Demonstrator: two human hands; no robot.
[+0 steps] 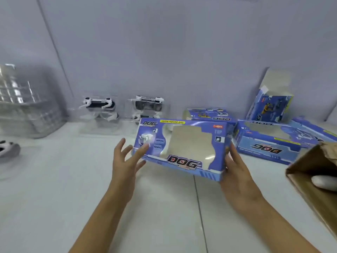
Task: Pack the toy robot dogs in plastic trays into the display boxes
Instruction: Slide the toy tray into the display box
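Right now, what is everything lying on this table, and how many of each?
Display boxes: at least four, blue with clear windows; one held at centre, one lying behind it, one lying to the right, one upright with open flaps at back right; a further blue edge far right.
Toy robot dogs in plastic trays: two, white and black, back centre.
Stack of clear trays: one, far left.
Loose white-and-black toy: one, left edge, blurred.
Cardboard carton: one, brown, lower right.
Table: white.
Left hand: open, touching the held box.
Right hand: supporting its right end.
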